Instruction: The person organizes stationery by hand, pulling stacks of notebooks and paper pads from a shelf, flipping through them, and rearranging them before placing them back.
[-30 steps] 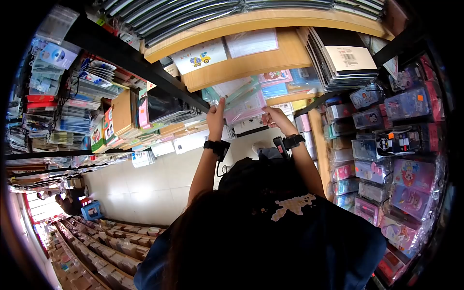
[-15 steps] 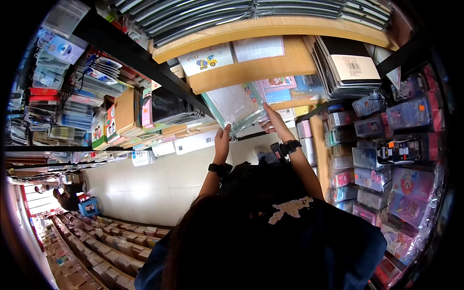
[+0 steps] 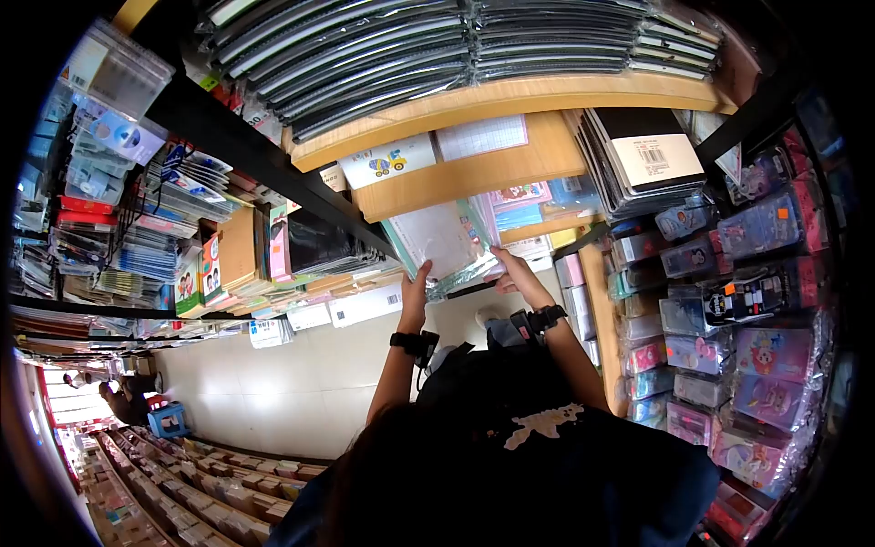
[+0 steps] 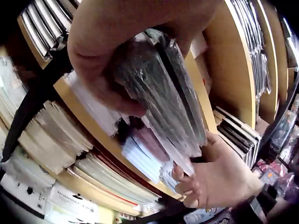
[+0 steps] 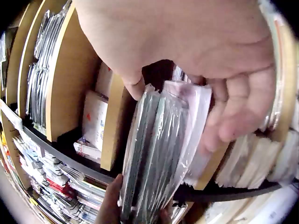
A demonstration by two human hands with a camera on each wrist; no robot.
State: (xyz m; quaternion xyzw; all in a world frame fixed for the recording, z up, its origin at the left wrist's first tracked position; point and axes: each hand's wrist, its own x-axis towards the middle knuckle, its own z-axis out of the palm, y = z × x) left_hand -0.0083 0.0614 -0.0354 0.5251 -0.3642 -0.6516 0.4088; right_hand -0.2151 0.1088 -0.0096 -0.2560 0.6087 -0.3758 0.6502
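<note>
Both hands hold a stack of plastic-wrapped paper packs [image 3: 436,239], pale on top with green borders, at the front of a wooden shelf. My left hand [image 3: 416,294] grips its near left corner, thumb on top. In the left wrist view, that hand [image 4: 110,51] curls round one end of the stack [image 4: 161,93]. At the right side, my right hand [image 3: 518,273] has its thumb against the packs and its fingers under them. The right wrist view shows the stack's layered edges [image 5: 159,154] between the right thumb and fingers, including a pinkish pack [image 5: 198,107].
A wooden shelf board [image 3: 474,178] crosses above the stack, with dark wrapped notebooks [image 3: 365,64] higher up. Black-covered notebooks [image 3: 629,164] stand to the right. Hanging packets [image 3: 770,356] line the right side, a black shelf post [image 3: 273,164] the left. Pale floor [image 3: 264,374] lies below.
My left hand has come down toward the body, drawing the stack's front out and turning its pale top into view. The right hand has moved onto the stack's right side.
</note>
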